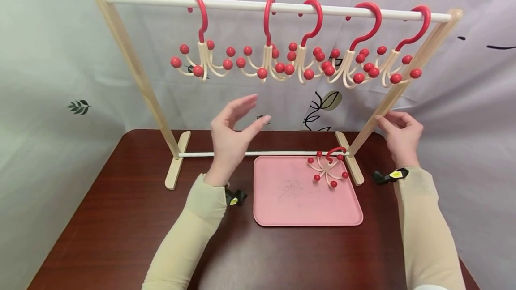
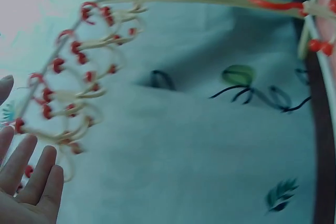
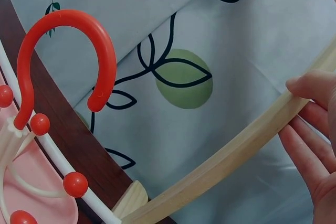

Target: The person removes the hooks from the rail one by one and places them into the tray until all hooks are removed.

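My right hand [image 1: 403, 135] pinches the right wooden post [image 1: 372, 122] of a small hanging rack, thumb on the near side and fingers behind, as the right wrist view also shows. In mid-air inside the rack, below the hangers, my left hand [image 1: 234, 133] has thumb and fingers apart and holds nothing. Several red-hooked hangers [image 1: 203, 53] with cream arms and red ball tips hang from the white top rod [image 1: 242, 4]. Another such hanger [image 1: 327, 169] lies on the pink tray [image 1: 282, 211], its red hook [image 3: 102, 51] toward the lower rod.
The rack stands on a dark brown table [image 1: 121, 214], on wooden feet [image 1: 177, 173], with a white lower rod [image 1: 282, 153] near the table's back edge. Behind hangs a pale cloth [image 1: 109, 88] with leaf prints. The tray sits between the forearms, close to the right foot.
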`<state>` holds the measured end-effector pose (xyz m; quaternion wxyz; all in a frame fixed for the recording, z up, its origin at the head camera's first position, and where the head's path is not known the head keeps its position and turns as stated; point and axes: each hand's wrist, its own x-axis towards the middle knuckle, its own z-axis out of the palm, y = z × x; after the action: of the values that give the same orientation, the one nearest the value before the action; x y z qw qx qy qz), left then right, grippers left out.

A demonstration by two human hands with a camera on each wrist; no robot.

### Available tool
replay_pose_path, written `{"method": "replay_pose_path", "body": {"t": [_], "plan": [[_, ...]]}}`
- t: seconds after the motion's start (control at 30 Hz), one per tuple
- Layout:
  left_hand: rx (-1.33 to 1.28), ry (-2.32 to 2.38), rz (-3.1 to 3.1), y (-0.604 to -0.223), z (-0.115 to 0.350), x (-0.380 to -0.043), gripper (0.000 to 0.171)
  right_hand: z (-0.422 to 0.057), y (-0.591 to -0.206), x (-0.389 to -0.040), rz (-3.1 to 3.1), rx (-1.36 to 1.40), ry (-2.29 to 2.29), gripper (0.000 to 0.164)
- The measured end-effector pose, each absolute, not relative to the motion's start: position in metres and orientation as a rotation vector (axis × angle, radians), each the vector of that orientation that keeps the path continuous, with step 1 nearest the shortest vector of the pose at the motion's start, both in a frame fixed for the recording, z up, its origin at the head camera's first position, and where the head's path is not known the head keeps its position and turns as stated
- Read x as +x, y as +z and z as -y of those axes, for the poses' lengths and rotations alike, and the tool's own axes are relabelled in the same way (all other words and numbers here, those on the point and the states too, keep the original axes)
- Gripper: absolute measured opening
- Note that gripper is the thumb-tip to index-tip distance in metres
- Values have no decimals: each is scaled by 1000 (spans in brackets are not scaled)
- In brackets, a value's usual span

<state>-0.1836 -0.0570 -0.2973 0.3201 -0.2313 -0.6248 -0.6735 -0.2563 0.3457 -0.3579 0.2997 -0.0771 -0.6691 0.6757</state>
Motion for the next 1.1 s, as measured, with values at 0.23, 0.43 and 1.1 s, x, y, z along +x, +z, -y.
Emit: {"method": "replay_pose_path", "body": {"t": [0.23, 0.43, 1.1], "plan": [[-656, -1749, 1495, -278, 88, -188, 45, -347, -358, -257, 1791, -231, 1790, 26], [-673, -1610, 1460, -246, 107, -181, 44, -347, -359, -258, 1782, -233, 1802, 27], [-370, -1458, 1731, -178, 133, -204, 39, -347, -357, -256, 1840, -300, 1790, 31]]}}
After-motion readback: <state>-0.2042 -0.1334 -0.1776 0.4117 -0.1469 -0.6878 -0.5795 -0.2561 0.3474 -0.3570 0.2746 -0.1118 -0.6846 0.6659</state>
